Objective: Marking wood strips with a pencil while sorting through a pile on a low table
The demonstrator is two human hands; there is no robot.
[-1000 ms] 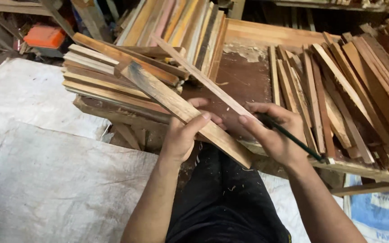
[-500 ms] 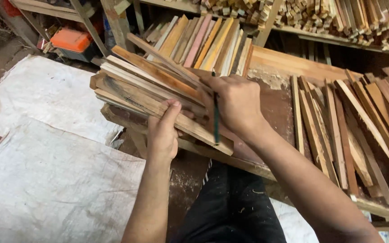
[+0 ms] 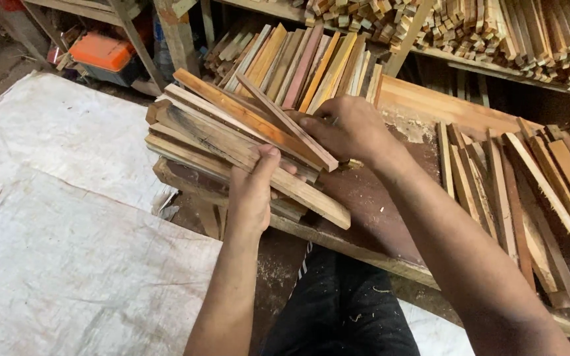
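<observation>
You've got both hands on the stack of wood strips (image 3: 232,128) sitting at the left end of the worktop (image 3: 371,198), so you're mid-sort, I'd say, not near the end. Your left hand (image 3: 251,191) is under the near edge of the stack with the thumb pressed on top of the long weathered strip (image 3: 258,165), the one that sticks out towards you. Fingers are wrapped around it from below, so that's a closed grip. Your right hand (image 3: 344,128) is resting on top of the stack, fingers curled down around the thin pale strip (image 3: 285,122) lying diagonally across the pile. Whether anything else is tucked in that fist I can't tell, the knuckles hide it.

As for progress: the left stack looks gathered and roughly squared, maybe a dozen strips, though the lower layers blur together and I wouldn't swear to it. The loose strips on the right (image 3: 516,191) are still fanned out and messy, at least a dozen showing, more running off the edge of the frame. So my guess is roughly half is bundled and half is still waiting.

Other counts: one upright row of boards (image 3: 311,62) behind the stack, around ten or so. One orange box (image 3: 100,53) back left. Two pale sheets on the floor (image 3: 67,264). Shelf of small offcuts (image 3: 496,29) up top, way too many to count.
</observation>
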